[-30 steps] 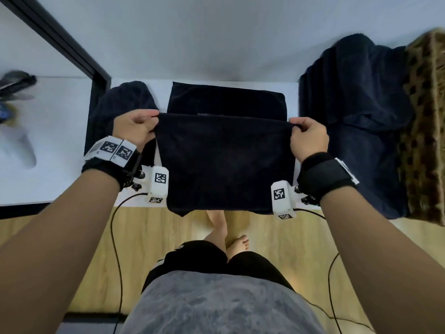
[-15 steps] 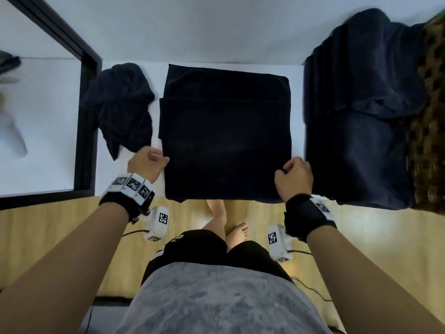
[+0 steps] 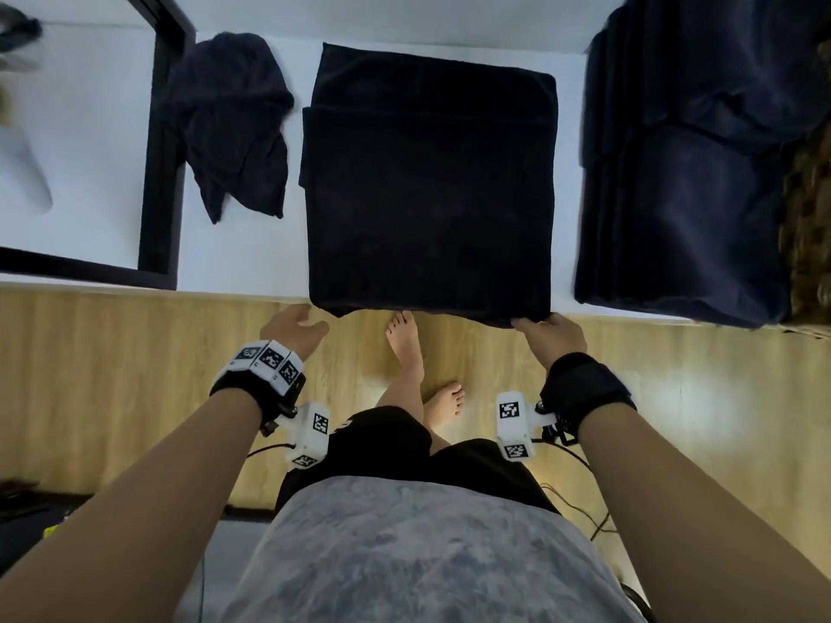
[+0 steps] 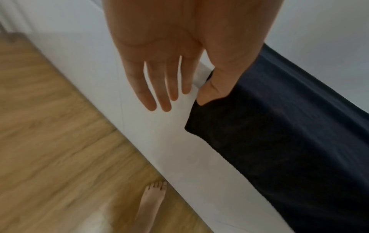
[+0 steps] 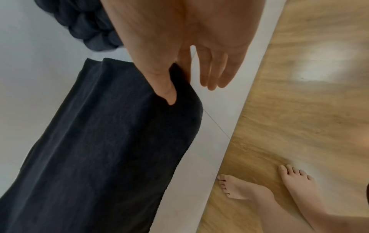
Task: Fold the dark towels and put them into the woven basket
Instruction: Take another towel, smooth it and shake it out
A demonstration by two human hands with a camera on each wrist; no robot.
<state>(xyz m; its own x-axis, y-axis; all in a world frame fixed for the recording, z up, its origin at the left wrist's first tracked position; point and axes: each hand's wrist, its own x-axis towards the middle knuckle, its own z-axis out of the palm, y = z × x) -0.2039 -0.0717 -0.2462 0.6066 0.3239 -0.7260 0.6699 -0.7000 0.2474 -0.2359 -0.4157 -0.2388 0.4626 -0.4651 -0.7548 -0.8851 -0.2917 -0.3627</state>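
Observation:
A dark towel (image 3: 429, 186) lies folded flat on the white table (image 3: 252, 258), its near edge hanging over the table's front. My right hand (image 3: 546, 330) is at the towel's near right corner; in the right wrist view the thumb (image 5: 167, 93) lies on the cloth (image 5: 111, 141) and the index finger goes behind it, pinching the corner. My left hand (image 3: 294, 328) is beside the near left corner with straight fingers (image 4: 157, 94), only the thumb touching the towel's edge (image 4: 199, 119). The woven basket (image 3: 807, 209) stands at the far right, holding dark towels (image 3: 683, 218).
A crumpled dark towel (image 3: 234, 123) lies on the table at the left, next to a black frame (image 3: 157, 173). Below the table edge are the wooden floor (image 3: 112, 375) and my bare feet (image 3: 407, 348). Cables trail from the wrist cameras.
Both hands came down and toward me, laying the held towel layer over the one on the table. They now sit at the table's front edge, and the left hand has let go.

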